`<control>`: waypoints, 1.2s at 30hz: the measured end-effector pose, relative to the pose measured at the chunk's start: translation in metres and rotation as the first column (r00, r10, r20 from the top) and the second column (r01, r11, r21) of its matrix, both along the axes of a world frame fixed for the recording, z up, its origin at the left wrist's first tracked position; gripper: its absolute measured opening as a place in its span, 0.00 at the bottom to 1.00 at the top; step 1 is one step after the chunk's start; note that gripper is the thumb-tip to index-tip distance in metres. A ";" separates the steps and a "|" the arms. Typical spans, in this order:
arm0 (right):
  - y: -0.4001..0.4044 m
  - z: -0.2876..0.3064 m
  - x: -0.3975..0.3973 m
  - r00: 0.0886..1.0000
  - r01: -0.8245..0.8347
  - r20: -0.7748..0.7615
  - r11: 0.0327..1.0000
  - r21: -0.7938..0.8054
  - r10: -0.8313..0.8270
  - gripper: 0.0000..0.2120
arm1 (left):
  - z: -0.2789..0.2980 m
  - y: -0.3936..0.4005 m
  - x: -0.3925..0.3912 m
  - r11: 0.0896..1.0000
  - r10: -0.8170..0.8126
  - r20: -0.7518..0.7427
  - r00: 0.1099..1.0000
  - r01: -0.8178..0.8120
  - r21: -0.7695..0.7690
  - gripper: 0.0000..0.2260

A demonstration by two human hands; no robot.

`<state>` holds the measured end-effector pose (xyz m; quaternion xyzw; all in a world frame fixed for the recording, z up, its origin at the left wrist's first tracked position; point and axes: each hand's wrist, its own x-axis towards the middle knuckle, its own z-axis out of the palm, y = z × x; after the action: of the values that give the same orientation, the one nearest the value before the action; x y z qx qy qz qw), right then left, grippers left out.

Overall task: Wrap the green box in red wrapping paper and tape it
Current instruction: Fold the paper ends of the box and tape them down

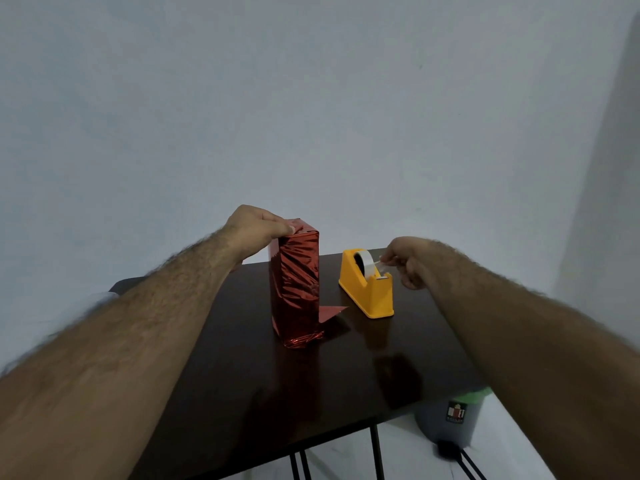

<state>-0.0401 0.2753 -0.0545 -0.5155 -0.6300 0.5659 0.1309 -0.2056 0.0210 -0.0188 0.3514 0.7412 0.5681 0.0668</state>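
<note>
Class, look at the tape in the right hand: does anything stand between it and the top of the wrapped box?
Nothing visible does. The right hand pinches tape at the yellow dispenser; only open air separates it from the wrapped box.

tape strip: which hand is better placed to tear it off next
Right. The right hand already pinches the tape strip at the yellow dispenser, while the left hand holds the wrapped box top.

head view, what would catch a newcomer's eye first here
A tall box wrapped in shiny red paper stands upright mid-table, the left hand holding its top. Right of it sits a yellow tape dispenser, where the right hand pinches the tape end. Both stand on a dark glossy table.
</note>
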 end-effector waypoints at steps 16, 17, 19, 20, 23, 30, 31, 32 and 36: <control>-0.013 -0.079 0.018 0.991 0.117 -0.089 0.970 0.213 -0.100 0.16 | -0.002 -0.002 0.004 1.000 -0.011 0.008 1.000 0.011 0.022 0.05; -0.014 -0.084 0.019 0.995 0.102 -0.010 0.964 0.246 -0.103 0.15 | -0.003 -0.002 0.003 1.000 -0.009 0.008 1.000 0.009 0.029 0.06; -0.018 -0.091 0.021 0.990 0.136 -0.010 0.953 0.272 -0.139 0.14 | -0.003 -0.001 0.003 0.999 -0.009 0.007 1.000 0.009 0.031 0.07; -0.019 -0.089 0.021 0.987 0.155 -0.089 0.954 0.258 -0.136 0.16 | -0.002 0.001 0.004 1.000 -0.011 0.005 1.000 0.011 0.026 0.07; -0.032 -0.069 0.014 0.925 0.131 -0.380 0.959 0.251 -0.027 0.17 | -0.003 0.001 0.003 1.000 -0.015 0.014 1.000 0.015 0.026 0.06; -0.078 0.003 0.002 0.732 -0.063 -0.590 0.897 0.437 0.339 0.04 | 0.000 -0.004 0.006 1.000 -0.022 0.008 1.000 0.022 0.011 0.01; -0.081 0.012 -0.001 0.713 -0.069 -0.594 0.880 0.470 0.373 0.04 | 0.000 -0.003 0.005 1.000 -0.020 0.005 1.000 0.019 0.006 0.02; -0.085 0.021 -0.003 0.701 -0.075 -0.587 0.860 0.504 0.405 0.04 | -0.001 -0.003 0.004 1.000 -0.018 -0.005 1.000 0.019 0.003 0.03; -0.093 0.051 -0.013 0.725 -0.097 -0.511 0.803 0.588 0.462 0.05 | -0.002 0.000 -0.001 1.000 -0.030 -0.003 1.000 0.030 0.001 0.03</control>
<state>-0.0535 0.1822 -0.0035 -0.1331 -0.7502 0.5252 0.3790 -0.2063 0.0210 -0.0213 0.3632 0.7356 0.5670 0.0738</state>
